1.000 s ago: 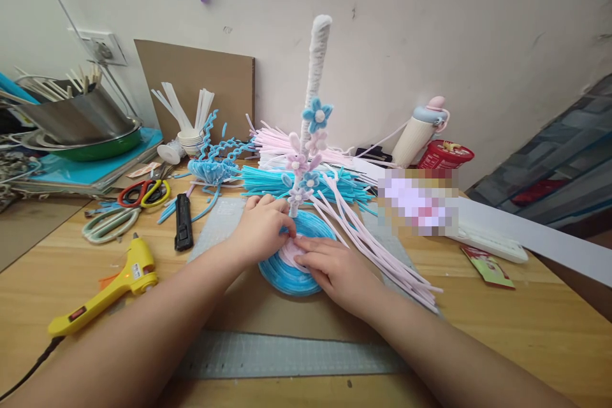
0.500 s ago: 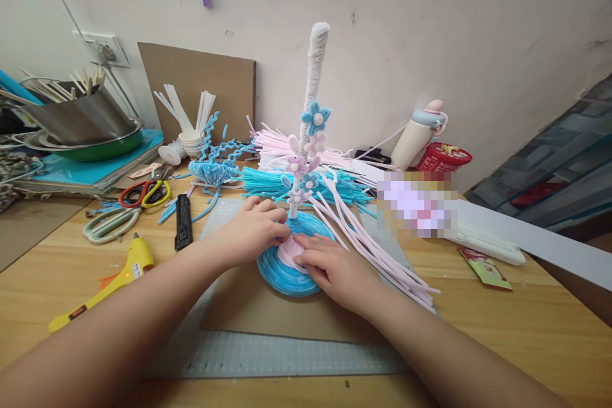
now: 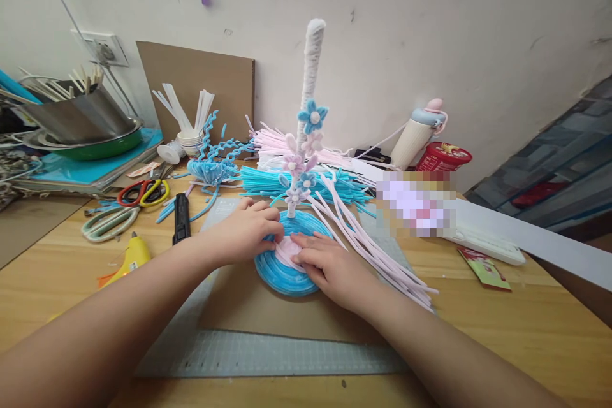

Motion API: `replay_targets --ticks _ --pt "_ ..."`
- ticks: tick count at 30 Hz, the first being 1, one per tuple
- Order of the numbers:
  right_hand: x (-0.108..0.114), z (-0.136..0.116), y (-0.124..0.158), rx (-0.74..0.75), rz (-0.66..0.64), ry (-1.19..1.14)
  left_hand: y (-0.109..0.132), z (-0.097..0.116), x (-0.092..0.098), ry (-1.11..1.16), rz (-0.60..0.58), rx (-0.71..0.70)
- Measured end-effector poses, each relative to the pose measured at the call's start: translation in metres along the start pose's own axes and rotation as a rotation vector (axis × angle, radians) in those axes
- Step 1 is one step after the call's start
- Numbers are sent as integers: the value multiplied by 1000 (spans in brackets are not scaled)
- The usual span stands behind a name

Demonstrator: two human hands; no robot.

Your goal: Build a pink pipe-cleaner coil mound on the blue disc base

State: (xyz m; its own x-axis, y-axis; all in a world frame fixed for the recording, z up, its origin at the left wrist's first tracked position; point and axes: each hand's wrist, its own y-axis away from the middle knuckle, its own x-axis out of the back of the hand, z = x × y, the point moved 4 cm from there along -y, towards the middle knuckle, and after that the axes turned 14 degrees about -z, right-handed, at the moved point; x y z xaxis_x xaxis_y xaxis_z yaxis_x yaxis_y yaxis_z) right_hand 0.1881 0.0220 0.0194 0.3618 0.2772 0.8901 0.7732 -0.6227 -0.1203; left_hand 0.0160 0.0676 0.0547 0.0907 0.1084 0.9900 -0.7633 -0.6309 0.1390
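Note:
A round blue pipe-cleaner base (image 3: 282, 271) with a pink centre (image 3: 287, 247) lies on a cardboard sheet (image 3: 258, 309). From it rises a white fuzzy post (image 3: 310, 70) with blue and pink flowers (image 3: 312, 117). My left hand (image 3: 251, 229) presses on the base's left side, fingers curled and pinching at the pink centre. My right hand (image 3: 329, 268) lies on the base's right side, fingertips pressed flat on the pink coil.
Loose pink pipe cleaners (image 3: 377, 255) fan out right of the base, blue ones (image 3: 268, 182) behind it. A yellow glue gun (image 3: 125, 260), black knife (image 3: 180, 218) and scissors (image 3: 141, 193) lie left. A bottle (image 3: 418, 131) and red tub (image 3: 442, 156) stand back right. A grey cutting mat (image 3: 287, 354) lies underneath.
Both hands have stayed on the base, shifting slightly left with the piece. The view has drifted, so the glue gun is now half hidden behind my left arm.

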Motion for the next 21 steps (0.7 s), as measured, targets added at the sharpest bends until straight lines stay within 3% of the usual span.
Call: replay_targets --ticks 10,21 --pt "0 0 -1 -22 -31 5 9 -1 -10 255 -120 -57" --pt "-2 1 -1 -31 -22 -18 36 7 -23 272 75 78"
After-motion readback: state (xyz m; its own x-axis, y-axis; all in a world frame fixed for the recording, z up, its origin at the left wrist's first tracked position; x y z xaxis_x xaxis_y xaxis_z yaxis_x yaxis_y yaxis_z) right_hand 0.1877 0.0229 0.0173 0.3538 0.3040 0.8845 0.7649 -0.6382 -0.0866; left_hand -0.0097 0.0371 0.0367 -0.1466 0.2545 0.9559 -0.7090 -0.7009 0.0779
